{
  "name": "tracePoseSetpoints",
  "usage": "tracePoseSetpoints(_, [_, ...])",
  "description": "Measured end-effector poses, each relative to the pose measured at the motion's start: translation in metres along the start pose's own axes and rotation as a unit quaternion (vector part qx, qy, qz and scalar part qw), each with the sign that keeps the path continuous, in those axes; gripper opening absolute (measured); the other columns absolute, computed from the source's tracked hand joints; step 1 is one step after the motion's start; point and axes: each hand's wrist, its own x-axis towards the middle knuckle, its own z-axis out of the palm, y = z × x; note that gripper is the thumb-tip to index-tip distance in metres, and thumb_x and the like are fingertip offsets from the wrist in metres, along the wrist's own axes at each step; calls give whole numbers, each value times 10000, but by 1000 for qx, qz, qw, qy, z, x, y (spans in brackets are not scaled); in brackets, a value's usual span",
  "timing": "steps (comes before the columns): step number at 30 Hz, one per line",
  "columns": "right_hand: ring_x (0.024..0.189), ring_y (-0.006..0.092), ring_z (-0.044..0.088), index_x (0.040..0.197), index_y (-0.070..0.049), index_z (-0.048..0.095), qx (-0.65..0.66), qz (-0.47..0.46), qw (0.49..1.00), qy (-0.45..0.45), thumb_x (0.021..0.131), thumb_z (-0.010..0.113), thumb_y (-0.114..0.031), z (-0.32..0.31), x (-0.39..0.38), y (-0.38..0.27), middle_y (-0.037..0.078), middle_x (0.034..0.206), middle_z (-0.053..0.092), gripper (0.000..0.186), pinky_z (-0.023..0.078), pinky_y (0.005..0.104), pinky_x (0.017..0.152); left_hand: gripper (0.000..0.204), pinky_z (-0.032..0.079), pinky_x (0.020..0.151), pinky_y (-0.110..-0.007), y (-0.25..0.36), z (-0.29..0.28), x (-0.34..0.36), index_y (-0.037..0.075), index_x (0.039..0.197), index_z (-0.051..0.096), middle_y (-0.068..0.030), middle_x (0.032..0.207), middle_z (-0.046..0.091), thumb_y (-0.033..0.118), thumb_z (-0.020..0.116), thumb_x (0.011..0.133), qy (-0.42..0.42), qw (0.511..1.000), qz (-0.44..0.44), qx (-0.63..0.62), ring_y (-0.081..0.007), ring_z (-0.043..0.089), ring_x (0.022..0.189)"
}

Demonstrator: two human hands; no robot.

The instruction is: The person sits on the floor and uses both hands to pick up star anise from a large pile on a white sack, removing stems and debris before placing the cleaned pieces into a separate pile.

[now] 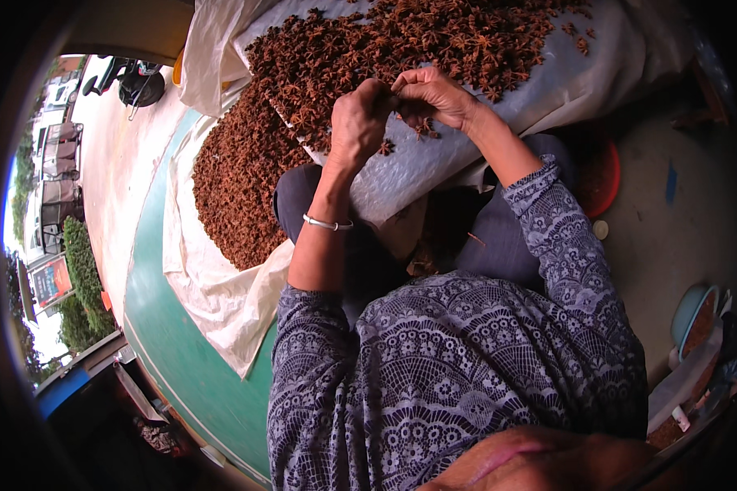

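Both my hands meet over the near edge of a heap of brown star anise (pixel 401 41), spread on a pale plastic-covered surface (pixel 393 184). My left hand (pixel 359 123), with a silver bangle (pixel 327 222) on its wrist, is closed, its fingertips pinched together. Against those fingertips, my right hand (pixel 438 96) is closed too, thumb and fingers bent inward. Whatever sits between the fingers is small, dark and mostly hidden. A few loose star anise (pixel 424 128) lie just below the right hand, and another piece (pixel 386 147) rests beside the left.
A larger brown heap (pixel 237 188) lies on a white sheet (pixel 221 303) over green floor (pixel 168 327) to the left. On the right are a red basin (pixel 608 176) and a light blue basin (pixel 684 315) with brown contents. A scooter (pixel 135 82) stands outside at far left.
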Motion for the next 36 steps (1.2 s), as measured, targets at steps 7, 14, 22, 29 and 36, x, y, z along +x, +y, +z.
tracePoseSetpoints(7, [557, 27, 533, 803, -15, 610, -239, -148, 958, 51, 781, 616, -36, 20, -25, 5, -14, 614, 597, 31, 453, 205, 506, 144, 423, 491, -236, 14, 5, -34, -3, 856, 569, -22, 660, 555, 124, 637, 852, 11, 971, -132, -198, -79, 506, 553])
tracePoseSetpoints(14, [569, 93, 576, 815, 12, 614, -36, -22, 999, 19, 808, 586, -23, 26, -40, 0, 41, 674, 619, 46, 484, 225, 514, 85, 501, 545, -305, 38, 6, -49, 35, 853, 516, -91, 708, 662, 34, 600, 840, -22, 994, 79, 69, -236, 667, 650])
tracePoseSetpoints(22, [612, 183, 666, 874, -13, 611, 163, 17, 983, 86, 861, 621, -148, -9, -22, 3, 84, 727, 661, 136, 572, 290, 561, 162, 478, 549, -387, 53, 23, -100, 24, 907, 545, -183, 699, 598, 63, 625, 772, -377, 920, 106, -2, -344, 607, 655])
tracePoseSetpoints(29, [863, 194, 598, 1101, -59, 583, -526, -242, 781, 234, 719, 595, 60, -9, -15, 3, 49, 1037, 610, 401, 531, 302, 715, 131, 480, 554, -427, 26, 36, -81, 79, 906, 599, -150, 644, 588, 146, 560, 801, -302, 920, 38, 246, -342, 609, 625])
tracePoseSetpoints(36, [892, 298, 559, 792, -43, 583, -657, -199, 720, 99, 649, 626, -27, -8, -32, 39, 83, 907, 555, 150, 490, 410, 729, 93, 476, 517, -426, -49, 54, -17, 55, 805, 567, -155, 831, 585, 119, 500, 794, -42, 944, 95, 312, -324, 621, 645])
